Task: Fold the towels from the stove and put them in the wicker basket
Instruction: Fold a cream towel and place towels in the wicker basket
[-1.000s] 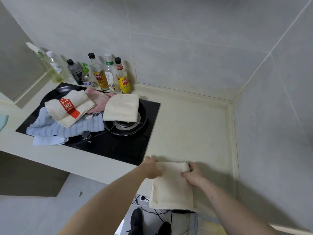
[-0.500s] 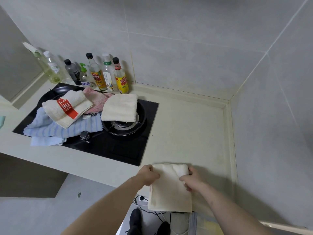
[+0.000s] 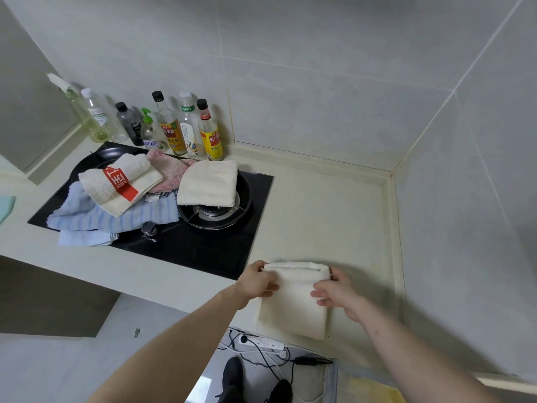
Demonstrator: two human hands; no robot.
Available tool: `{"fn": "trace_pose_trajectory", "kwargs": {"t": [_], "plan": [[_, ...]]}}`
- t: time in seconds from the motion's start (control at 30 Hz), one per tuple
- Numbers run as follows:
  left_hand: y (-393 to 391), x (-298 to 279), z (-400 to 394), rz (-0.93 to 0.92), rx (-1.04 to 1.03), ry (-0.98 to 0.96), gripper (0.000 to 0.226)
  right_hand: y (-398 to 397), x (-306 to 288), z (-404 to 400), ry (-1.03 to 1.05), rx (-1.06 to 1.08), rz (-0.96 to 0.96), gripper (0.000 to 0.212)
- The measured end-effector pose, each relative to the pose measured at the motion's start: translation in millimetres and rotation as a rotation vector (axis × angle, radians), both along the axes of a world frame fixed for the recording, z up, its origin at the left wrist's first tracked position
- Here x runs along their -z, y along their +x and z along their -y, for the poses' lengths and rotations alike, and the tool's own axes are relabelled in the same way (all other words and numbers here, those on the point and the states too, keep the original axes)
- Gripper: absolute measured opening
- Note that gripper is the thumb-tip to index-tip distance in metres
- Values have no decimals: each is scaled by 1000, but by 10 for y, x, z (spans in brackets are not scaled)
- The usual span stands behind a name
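A folded cream towel (image 3: 293,303) lies on the counter near its front edge, its near end hanging over the edge. My left hand (image 3: 255,282) grips the towel's left side and my right hand (image 3: 334,289) grips its right side, fingers on top. On the black stove (image 3: 203,248) to the left lie a folded cream towel (image 3: 207,183), a cream towel with a red band (image 3: 119,181), a pink towel (image 3: 168,170) and a blue striped towel (image 3: 116,216). No wicker basket is in view.
Several bottles (image 3: 174,129) stand against the tiled wall behind the stove. The pale counter (image 3: 325,216) runs right into the wall corner. Below the counter edge a power strip with cables (image 3: 261,343) lies on the floor beside my shoes (image 3: 232,376).
Both hands have shifted on the towel and pulled its sides in; the towel looks shorter and thicker, with less cloth hanging over the counter edge.
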State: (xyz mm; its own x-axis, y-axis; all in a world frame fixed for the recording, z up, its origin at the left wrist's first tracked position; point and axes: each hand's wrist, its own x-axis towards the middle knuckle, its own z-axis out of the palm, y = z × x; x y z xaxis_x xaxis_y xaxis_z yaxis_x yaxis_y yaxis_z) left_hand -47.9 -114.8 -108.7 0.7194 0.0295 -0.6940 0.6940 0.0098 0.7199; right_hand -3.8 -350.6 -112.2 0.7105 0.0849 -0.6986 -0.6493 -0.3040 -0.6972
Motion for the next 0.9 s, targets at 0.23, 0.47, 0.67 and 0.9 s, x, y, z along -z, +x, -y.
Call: {"fn": "trace_pose_trajectory", "kwargs": {"t": [0.23,0.47,0.67,0.9], "plan": [[-80,10,25,162,66,22,23,-97,-57,115,-75,-67,176,31],[-241,66,55,279,168,185,25,-316,32,227,-234,-288,462,32],[-418,196,47,468,339,417,43,-488,98,252,-249,-421,537,28],[-508,308,47,465,454,573,35,-622,138,259,-347,-522,682,33]]}}
